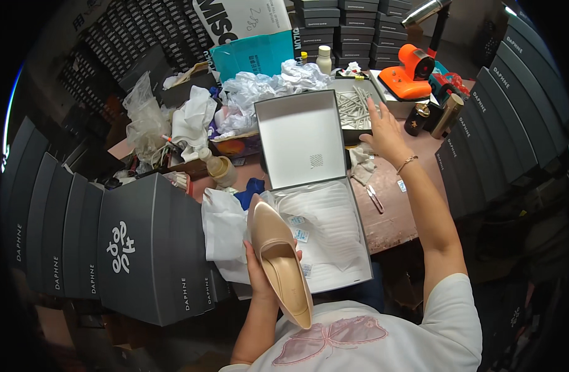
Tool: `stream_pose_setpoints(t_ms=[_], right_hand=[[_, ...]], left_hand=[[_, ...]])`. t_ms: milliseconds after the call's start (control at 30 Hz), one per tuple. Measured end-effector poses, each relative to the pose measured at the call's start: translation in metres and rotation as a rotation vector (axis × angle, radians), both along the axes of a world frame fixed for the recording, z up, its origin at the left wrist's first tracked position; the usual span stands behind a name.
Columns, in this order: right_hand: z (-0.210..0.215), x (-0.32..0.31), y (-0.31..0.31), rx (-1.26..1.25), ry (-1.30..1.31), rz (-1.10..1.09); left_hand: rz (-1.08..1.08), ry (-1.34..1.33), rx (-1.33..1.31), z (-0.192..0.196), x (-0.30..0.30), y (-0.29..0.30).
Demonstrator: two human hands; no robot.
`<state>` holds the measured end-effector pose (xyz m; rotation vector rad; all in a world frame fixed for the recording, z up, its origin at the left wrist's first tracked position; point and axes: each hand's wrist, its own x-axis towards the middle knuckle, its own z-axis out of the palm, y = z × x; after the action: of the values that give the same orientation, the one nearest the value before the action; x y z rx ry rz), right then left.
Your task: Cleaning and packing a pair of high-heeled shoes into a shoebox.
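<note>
A beige pointed-toe shoe (pixel 273 224) is gripped at its middle by my left hand (pixel 258 273), toe pointing away and heel toward me. Under and beyond it lies a shoebox with its white-lined lid (pixel 300 139) raised. White wrapping (pixel 326 232) fills the box, with small labels showing near the shoe. My right hand (pixel 388 133) is stretched out at the far right, fingers spread and nothing in them. It is close to a tray of thin white sticks (pixel 356 106); whether a fingertip touches the tray I cannot tell.
Dark shoeboxes stand stacked at left (pixel 151 248) and right (pixel 501 111). Crumpled white paper (pixel 253 93) is heaped behind the lid. An orange device (pixel 408 77), a black jar (pixel 416 119), a gold cylinder (pixel 447 116) and small scissors (pixel 375 198) are on the pink table (pixel 393 226).
</note>
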<state>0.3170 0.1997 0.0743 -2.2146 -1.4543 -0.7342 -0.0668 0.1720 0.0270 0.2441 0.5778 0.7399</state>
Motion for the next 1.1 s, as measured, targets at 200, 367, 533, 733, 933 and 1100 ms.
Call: stream_pose_setpoints(t_ms=[200,367,533,733,933,1100], right_hand=[[-0.068,-0.145,-0.052,-0.699,0.298,0.545],[-0.124,-0.145,-0.082,-0.287,0.521,0.511],[-0.091,-0.141,-0.119,0.144,0.696,0.333],[0.004,-0.204,-0.124,0.085,0.62,0.84],[-0.015,-0.258,-0.067,-0.028,0.376,0.876],[-0.035,-0.283,-0.067,0.042,0.478,0.895]], left_hand=[[0.063,0.029,-0.025,-0.008,-0.018,0.006],[0.045,0.031,0.016,-0.005,-0.022,0.019],[-0.07,-0.319,-0.089,-0.011,-0.024,0.023],[-0.063,-0.041,-0.04,0.0,-0.017,0.005],[0.167,0.12,-0.039,0.017,0.001,-0.052],[0.25,0.187,0.01,0.021,-0.011,-0.067]])
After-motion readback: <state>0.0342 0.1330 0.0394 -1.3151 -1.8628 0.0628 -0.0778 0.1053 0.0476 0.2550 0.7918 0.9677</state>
